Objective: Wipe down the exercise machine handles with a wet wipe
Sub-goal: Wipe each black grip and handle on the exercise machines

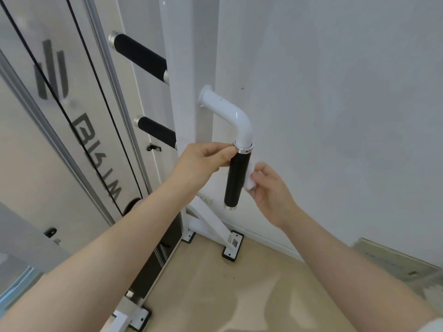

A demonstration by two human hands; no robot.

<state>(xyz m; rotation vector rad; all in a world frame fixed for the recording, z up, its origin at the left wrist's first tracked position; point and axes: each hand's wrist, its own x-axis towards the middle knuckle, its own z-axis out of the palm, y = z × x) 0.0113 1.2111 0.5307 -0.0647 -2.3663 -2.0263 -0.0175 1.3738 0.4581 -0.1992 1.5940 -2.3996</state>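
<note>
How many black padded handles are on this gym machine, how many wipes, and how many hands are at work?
Black handles: 3, namely the upper handle, the middle handle and the hanging handle
Wet wipe: 1, held against the hanging handle by the right hand
Hands: 2, with the left hand gripping the hanging handle's top
Total: 6

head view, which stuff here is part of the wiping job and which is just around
Part of the job:
- wet wipe, pinched by the right hand against the grip
- black hanging handle, with the left hand at its top collar
- two other black handles on the frame

Just around:
- black cables
- wall socket
- frame feet
</note>
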